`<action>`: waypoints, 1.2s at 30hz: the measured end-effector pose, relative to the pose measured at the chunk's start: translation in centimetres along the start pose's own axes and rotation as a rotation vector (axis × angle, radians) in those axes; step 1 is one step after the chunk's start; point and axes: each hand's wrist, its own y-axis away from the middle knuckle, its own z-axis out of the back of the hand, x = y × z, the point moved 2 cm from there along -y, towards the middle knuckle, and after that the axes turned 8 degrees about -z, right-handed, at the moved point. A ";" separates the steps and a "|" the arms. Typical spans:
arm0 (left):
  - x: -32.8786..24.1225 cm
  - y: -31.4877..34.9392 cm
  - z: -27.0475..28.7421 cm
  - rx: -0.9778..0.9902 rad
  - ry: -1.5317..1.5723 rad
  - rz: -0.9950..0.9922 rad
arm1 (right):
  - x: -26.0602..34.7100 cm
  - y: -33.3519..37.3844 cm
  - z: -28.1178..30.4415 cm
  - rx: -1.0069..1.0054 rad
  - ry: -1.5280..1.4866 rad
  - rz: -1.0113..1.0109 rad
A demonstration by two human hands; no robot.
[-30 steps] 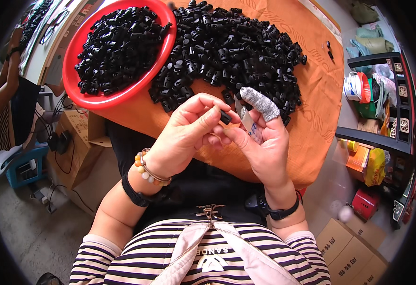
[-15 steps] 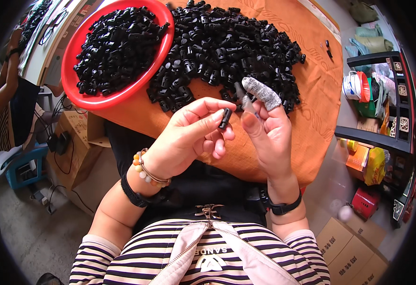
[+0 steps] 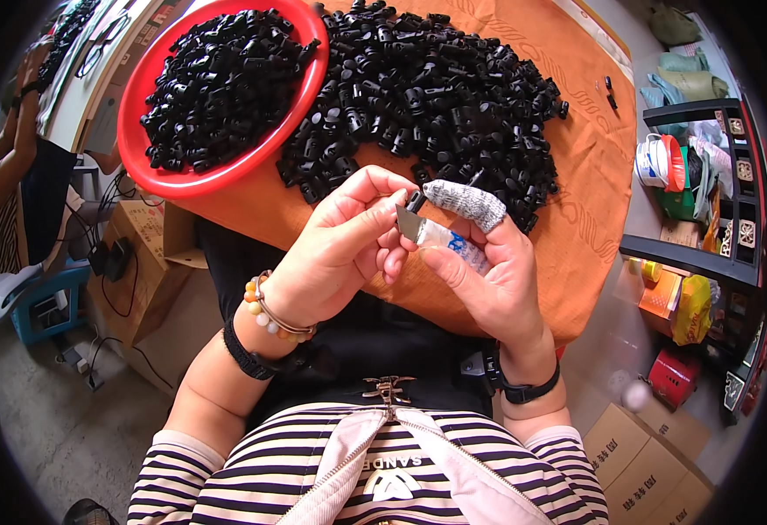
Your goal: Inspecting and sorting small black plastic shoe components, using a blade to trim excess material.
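- Black part (image 3: pixel 416 201), over the bench (image 3: pixel 580 249) towards its near edge: the left hand (image 3: pixel 355 223) pinches it, apparently to steady it against the blade (image 3: pixel 408 225).
- Right hand (image 3: pixel 499 273) has its grip closed around the wrapped handle (image 3: pixel 455 244); grey sleeve (image 3: pixel 468 204) likely shields a finger.
- Red basin (image 3: pixel 192 185): left edge, probably for reach.

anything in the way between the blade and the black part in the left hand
Nothing visible: the blade of the knife in the right hand sits right beside the black part pinched in the left hand; whether they touch is unclear.
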 end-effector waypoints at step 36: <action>0.1 -0.1 0.0 0.014 0.000 0.023 | 0.0 -0.4 0.9 -0.028 0.042 -0.012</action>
